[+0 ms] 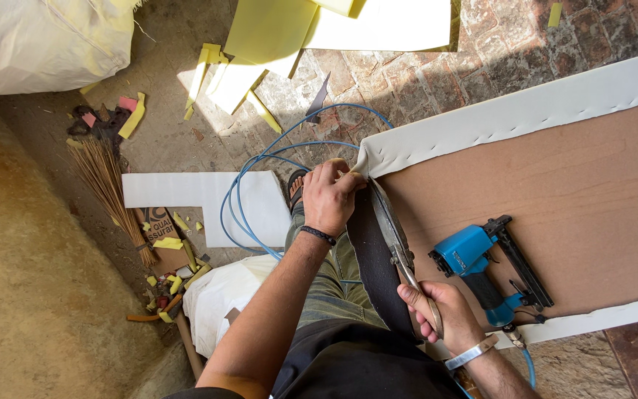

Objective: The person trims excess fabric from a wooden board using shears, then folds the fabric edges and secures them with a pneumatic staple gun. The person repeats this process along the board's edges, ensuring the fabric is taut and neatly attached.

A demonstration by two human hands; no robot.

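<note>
While left hand (328,198) pinches white fabric (437,137) at the board (555,214) corner, right hand (441,314) grips scissors (396,247).
Fabric looks soft, limp: hold near the cut, taut. Both hands' fingers closed.

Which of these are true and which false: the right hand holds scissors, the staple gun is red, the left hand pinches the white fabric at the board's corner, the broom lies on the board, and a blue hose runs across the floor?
1. The right hand holds scissors. True.
2. The staple gun is red. False: it is blue and black.
3. The left hand pinches the white fabric at the corner of the board. True.
4. The broom lies on the board. False: it lies on the floor, off to the left.
5. A blue hose runs across the floor. True: it loops over the brick paving near the left hand.
</note>
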